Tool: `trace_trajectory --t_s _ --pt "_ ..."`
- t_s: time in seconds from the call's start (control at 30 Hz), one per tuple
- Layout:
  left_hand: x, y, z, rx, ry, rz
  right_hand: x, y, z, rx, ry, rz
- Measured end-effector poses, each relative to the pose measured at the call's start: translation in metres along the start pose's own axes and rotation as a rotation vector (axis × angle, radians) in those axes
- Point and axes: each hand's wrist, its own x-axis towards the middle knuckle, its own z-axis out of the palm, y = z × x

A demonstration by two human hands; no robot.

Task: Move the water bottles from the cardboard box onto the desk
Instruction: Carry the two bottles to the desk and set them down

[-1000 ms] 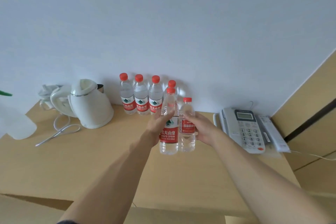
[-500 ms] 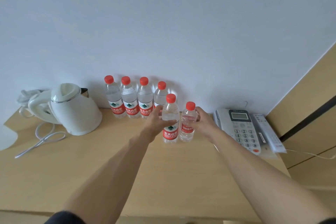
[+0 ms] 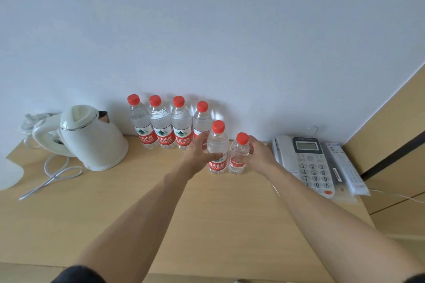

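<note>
Both held bottles (image 3: 217, 147) lowered onto desk (image 3: 138, 202); six bottles total.

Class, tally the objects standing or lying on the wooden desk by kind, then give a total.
Clear plastic water bottles with red caps: 6
White electric kettle: 1
Grey desk telephone: 1
White remote control: 1
Total: 9

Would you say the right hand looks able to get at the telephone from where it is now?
Probably yes: the telephone lies just beside the right hand with nothing between, though that hand grips the small bottle.
</note>
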Motion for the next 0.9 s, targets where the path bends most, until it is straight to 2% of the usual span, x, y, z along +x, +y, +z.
trace_trajectory --t_s 0.23,0.4,0.5,0.9 --pt "-0.004 0.013 -0.008 0.341 0.013 0.082 0.003 -0.005 0.0 -0.038 -0.013 0.01" --pt "-0.007 0.042 -0.021 0.519 0.175 0.255 0.0 -0.018 -0.009 -0.153 0.095 -0.076" --pt "-0.005 0.059 -0.023 0.595 0.2 0.323 -0.003 -0.024 -0.012 -0.17 0.156 -0.104" --pt "0.006 0.083 -0.016 0.801 0.17 0.315 -0.008 -0.026 -0.012 -0.221 0.214 -0.098"
